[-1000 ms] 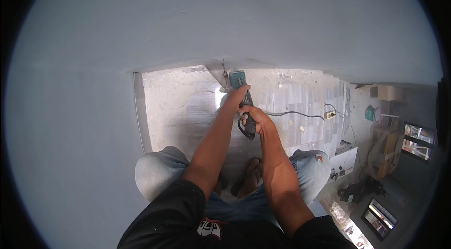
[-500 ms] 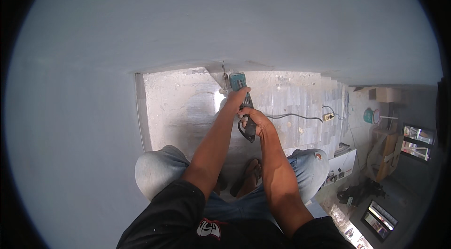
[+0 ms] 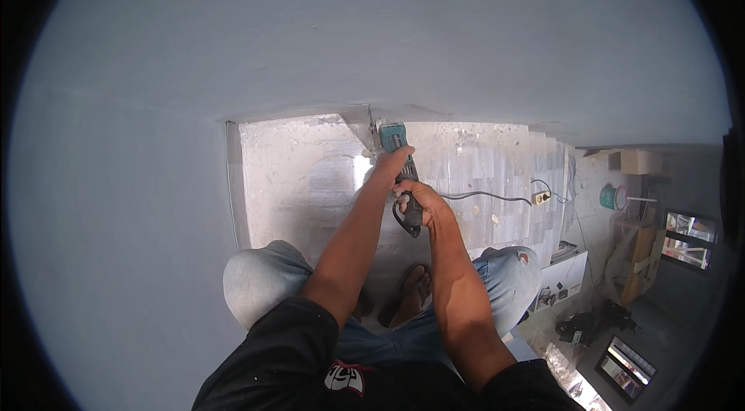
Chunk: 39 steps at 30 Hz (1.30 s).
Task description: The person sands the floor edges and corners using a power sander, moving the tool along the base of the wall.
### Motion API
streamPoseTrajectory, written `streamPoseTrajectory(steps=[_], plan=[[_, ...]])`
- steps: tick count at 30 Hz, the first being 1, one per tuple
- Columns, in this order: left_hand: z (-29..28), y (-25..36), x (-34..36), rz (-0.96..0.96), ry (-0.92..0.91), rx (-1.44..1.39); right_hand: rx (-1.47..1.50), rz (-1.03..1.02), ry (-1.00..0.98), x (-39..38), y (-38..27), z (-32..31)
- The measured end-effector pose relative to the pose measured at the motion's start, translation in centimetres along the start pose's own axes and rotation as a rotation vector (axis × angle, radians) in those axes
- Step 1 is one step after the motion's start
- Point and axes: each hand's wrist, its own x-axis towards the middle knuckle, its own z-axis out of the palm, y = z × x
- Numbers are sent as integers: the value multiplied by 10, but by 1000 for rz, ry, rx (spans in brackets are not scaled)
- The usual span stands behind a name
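Note:
A teal and black angle grinder lies in both my hands, its head at the foot of the grey wall. My left hand is closed around the front of its body, just behind the teal head. Farther back, my right hand grips the black rear handle. The thin disc stands edge-on at the left of the head, beside the wall's lower edge; whether it cuts into the wall I cannot tell. A grey slanted piece lies just left of the disc.
A power cord runs right to a socket block. Dust and small chips lie on the tiled floor. Farther right are a teal bucket, a cardboard box and a white panel. My bent knees flank my arms.
The view has shifted slightly, so the grinder and floor appear a little lower. Both hands keep the same hold on the grinder.

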Motion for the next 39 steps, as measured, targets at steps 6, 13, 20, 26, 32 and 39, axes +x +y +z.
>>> streamPoseTrajectory(steps=[6,13,20,26,32,39], plan=[[-2,-3,5,12,-9,-6,-3,-10,-25,-1,0,1],[0,-9,5,74,21,-72,-7,-11,-11,0,1,0],[-1,-3,-5,66,18,-30,-8,-7,-26,-4,1,1],[0,3,-17,12,40,53,-5,-1,-39,-9,2,1],[4,-13,5,-31,-4,2,-17,2,21,-2,3,-7],[0,-16,16,-65,-53,16,-23,1,53,11,4,-11]])
